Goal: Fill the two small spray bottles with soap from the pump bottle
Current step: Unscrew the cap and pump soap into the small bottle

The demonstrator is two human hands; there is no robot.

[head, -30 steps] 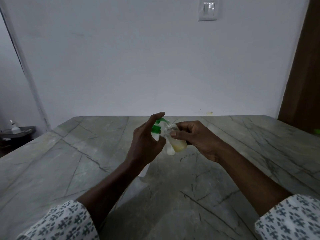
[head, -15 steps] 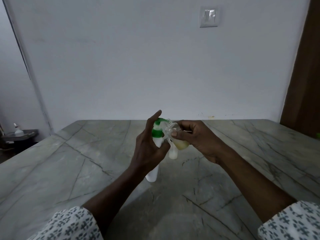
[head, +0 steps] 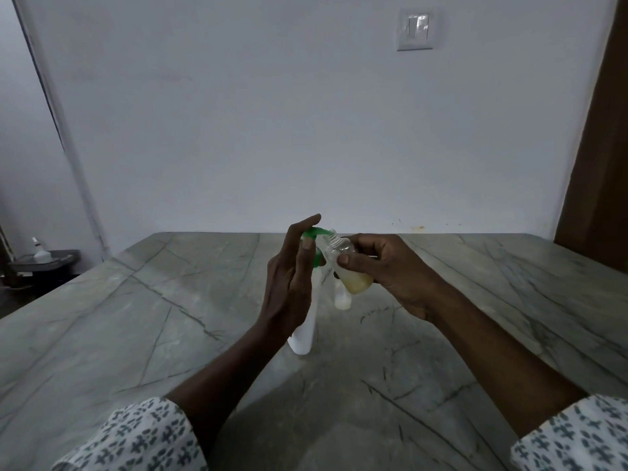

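Observation:
A tall white pump bottle with a green pump head stands on the marble table. My left hand wraps its upper part, the forefinger lying on the pump head. My right hand holds a small clear spray bottle, uncapped and tilted, its threaded mouth right at the green spout. Yellowish soap fills its lower part. A second small bottle, whitish, stands on the table just behind, partly hidden by my hands.
The marble table runs to a white wall with a light switch. A brown door is at the right. Off the table at far left, a dark stand carries a small white bottle.
Both hands and the bottles stay together in the same hold. The view has tilted up, so they sit lower in the frame and more of the pump bottle's base shows.

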